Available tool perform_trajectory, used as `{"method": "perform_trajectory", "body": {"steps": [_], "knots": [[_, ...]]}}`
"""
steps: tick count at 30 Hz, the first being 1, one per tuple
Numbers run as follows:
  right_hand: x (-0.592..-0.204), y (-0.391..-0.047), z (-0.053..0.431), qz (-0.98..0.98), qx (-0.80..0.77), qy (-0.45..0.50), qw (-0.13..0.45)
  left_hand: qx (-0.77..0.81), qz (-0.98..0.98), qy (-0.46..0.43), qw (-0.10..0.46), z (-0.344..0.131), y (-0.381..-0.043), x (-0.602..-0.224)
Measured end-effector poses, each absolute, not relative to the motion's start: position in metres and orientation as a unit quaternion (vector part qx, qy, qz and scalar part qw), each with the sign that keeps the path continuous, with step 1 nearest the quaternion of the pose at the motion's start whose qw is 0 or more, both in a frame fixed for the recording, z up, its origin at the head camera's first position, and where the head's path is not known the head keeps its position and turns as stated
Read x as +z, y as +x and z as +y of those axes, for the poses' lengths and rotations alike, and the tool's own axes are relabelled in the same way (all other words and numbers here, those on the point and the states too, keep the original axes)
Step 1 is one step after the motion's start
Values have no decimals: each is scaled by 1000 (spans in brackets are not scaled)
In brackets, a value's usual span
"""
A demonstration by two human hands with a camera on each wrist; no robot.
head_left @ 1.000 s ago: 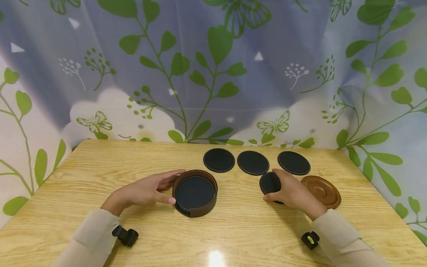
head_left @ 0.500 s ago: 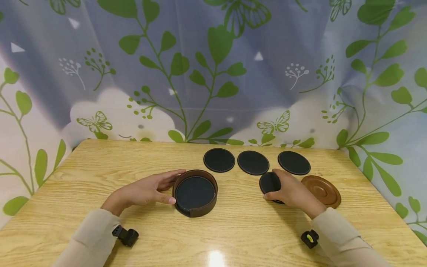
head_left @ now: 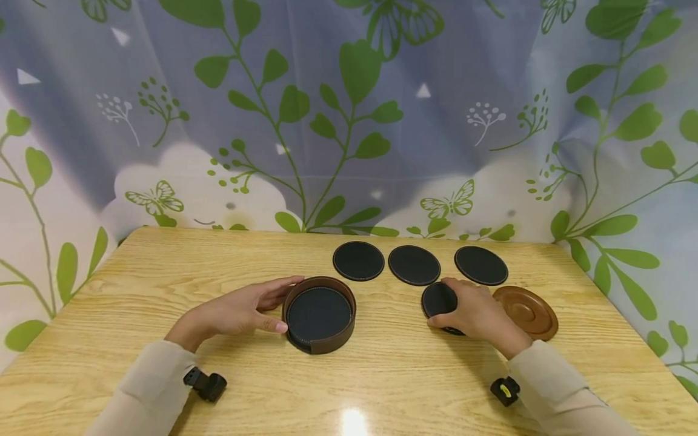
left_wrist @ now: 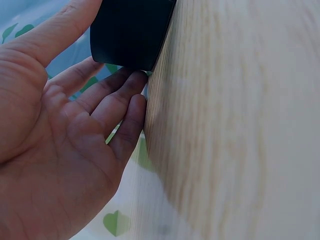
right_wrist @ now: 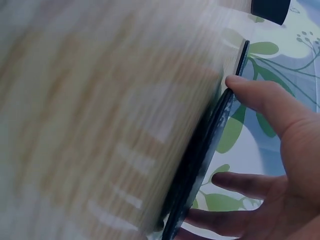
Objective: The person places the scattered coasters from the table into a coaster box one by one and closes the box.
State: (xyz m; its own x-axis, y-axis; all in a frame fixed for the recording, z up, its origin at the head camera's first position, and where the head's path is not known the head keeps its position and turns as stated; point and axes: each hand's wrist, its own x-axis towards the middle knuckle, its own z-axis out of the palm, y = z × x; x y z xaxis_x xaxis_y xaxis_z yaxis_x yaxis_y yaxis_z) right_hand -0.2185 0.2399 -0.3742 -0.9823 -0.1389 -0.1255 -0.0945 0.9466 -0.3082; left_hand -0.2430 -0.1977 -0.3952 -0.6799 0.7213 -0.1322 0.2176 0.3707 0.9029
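Observation:
My left hand (head_left: 240, 309) holds the left side of a round brown leather coaster holder (head_left: 332, 343), thumb at the near side and forefinger at the far side. A black coaster (head_left: 319, 315) with pale edge stitching lies in it. In the left wrist view the holder's dark wall (left_wrist: 130, 35) stands between thumb and forefinger, the other fingers loose near the tabletop. My right hand (head_left: 480, 312) grips a black round coaster (head_left: 438, 300) by its edges, partly covering it. In the right wrist view this coaster's thin edge (right_wrist: 202, 157) is close over the wood, the thumb on its edge.
Three black coasters, the left one (head_left: 358, 261), the middle one (head_left: 414, 265) and the right one (head_left: 481, 265), lie in a row behind. A brown ringed disc (head_left: 537, 315) sits right of my right hand. A patterned curtain (head_left: 327, 151) surrounds the wooden table (head_left: 272, 387).
My right hand has shifted slightly left along with the coaster. My left hand and the coaster holder stay where they were.

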Motion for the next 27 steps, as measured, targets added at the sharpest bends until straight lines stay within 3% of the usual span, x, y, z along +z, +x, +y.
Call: {"method": "perform_trajectory", "body": {"steps": [27], "knots": [[-364,-202,187,983,-158,-93,21,469,788,303,260,-197,-244,-396]]}}
